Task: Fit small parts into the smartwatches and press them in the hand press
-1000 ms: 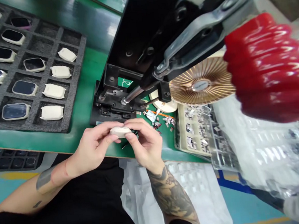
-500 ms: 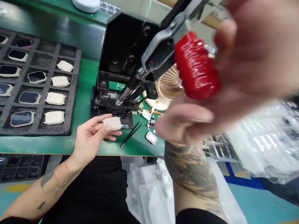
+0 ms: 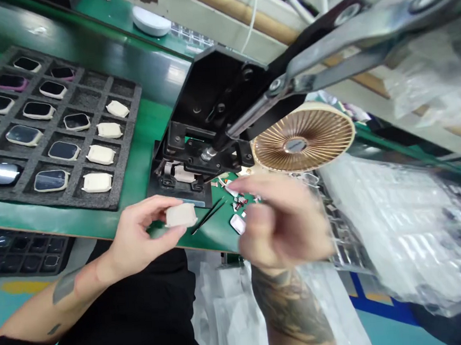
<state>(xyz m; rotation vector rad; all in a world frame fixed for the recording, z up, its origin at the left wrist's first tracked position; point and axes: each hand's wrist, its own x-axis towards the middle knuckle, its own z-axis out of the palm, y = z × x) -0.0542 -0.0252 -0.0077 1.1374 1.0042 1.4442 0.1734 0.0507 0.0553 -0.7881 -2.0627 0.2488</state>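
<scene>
My left hand [image 3: 141, 233] grips a cream smartwatch case [image 3: 180, 215] between thumb and fingers, just above the green bench [image 3: 136, 196]. My right hand [image 3: 282, 222] is blurred by motion, its fingers apart and nothing visible in them. It passes just right of a small white part [image 3: 238, 224] lying on the bench. Fine black tweezers [image 3: 209, 217] lie between my hands, near scattered small red and white bits. Behind them stands a black press [image 3: 213, 105] with a metal lever arm [image 3: 344, 52].
A black foam tray [image 3: 125, 106] holds several watches and cream cases in its cells. A copper radial disc [image 3: 303, 140] stands right of the press. Clear plastic packaging [image 3: 398, 223] fills the right side. A dark tray [image 3: 22, 258] sits below the bench edge.
My right hand has dropped away from the red lever grip, which has left the view. The left hand has lifted the cream case slightly, and the view has tilted.
</scene>
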